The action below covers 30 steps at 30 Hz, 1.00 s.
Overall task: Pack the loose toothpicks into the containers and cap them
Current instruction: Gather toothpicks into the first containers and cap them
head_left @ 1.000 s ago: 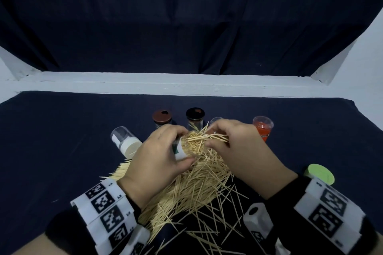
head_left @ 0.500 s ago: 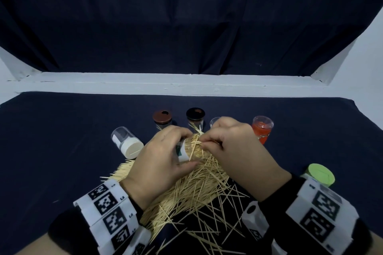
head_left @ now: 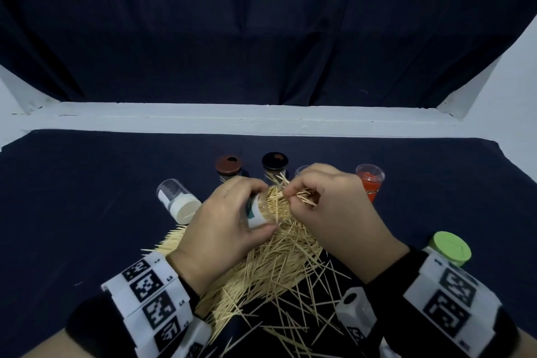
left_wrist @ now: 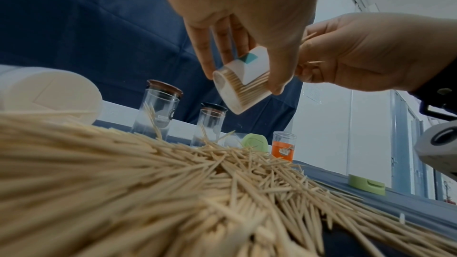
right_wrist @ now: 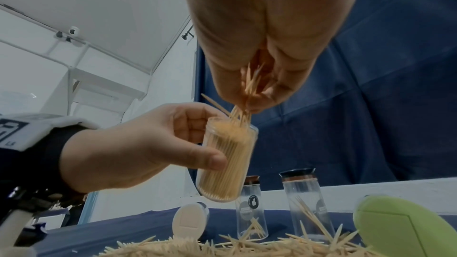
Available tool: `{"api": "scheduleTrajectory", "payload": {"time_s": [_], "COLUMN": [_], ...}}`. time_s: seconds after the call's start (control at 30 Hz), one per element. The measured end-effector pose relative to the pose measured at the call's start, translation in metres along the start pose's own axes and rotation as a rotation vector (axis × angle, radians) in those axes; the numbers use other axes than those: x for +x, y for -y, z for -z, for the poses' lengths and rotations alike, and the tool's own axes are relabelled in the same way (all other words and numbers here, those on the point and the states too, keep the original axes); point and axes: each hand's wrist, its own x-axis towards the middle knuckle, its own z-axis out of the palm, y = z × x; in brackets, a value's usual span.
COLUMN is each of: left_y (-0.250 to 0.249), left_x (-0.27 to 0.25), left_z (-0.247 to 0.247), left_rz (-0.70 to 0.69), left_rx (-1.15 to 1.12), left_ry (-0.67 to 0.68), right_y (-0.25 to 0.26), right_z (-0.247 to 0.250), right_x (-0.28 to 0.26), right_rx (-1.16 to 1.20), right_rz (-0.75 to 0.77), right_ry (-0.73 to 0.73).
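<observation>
Centre frame, the left hand (head_left: 223,229) wraps the clear, nearly full plastic toothpick jar (right_wrist: 228,161) above the loose wooden toothpick pile (head_left: 270,267); the right hand (head_left: 334,206) pinches a small toothpick bunch (right_wrist: 241,114) at its mouth. Packed tight, so splayed tips could snag and spill

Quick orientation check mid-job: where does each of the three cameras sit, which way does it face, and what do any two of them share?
Head: worn on the head, facing forward and down at the table; shows both wrists, the left hand gripping the clear container, the right hand pinching toothpicks.
Left wrist: low above the toothpick pile, looking up along the left palm and fingers.
Right wrist: low over the table, looking up along the right hand feeding toothpicks into the container's mouth.
Shared: both wrist views show the container, the opposite hand, and the two dark-capped jars.
</observation>
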Motion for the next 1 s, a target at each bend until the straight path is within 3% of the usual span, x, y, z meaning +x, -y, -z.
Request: {"api": "scheduleTrajectory", "payload": {"time_s": [0.13,0.23,0.3,0.4,0.57,0.67,0.8,0.87,1.0], "left_y": [0.002,0.003,0.002,0.0,0.001,-0.001,-0.001,0.0,-0.002], "left_x": [0.0,-0.001,0.0,0.001,0.0,0.0,0.001,0.0,0.0], "left_z": [0.0,0.001,0.001,0.0,0.001,0.001,0.0,0.001,0.001], "left_rz": [0.003,0.005,0.004,-0.004,0.018,0.019,0.012,0.007,-0.008], "left_rx": [0.006,-0.008,-0.014,-0.007,-0.022,-0.02,0.027,0.029,-0.006], "left_ry": [0.011,0.013,0.004,0.001,-0.006,0.008,0.04,0.036,0.031], "right_y": [0.005,0.007,0.006,0.005,0.003,0.003,0.006,0.007,0.013], "right_z": [0.002,0.007,0.009,0.006,0.009,0.008,0.004,0.004,0.008], "right_x": [0.004,0.008,0.008,0.005,0.001,0.004,0.006,0.01,0.013], "right_rx": [0.0,0.106,0.127,0.087,0.071,-0.001,-0.185,-0.17,0.009], "right_rz": [0.043,-0.043,-0.119,-0.086,-0.107,-0.021,0.059,0.003,-0.133], "right_ry": [0.149,0.23,0.179,0.099,0.148,0.138,0.303,0.331,0.254]}}
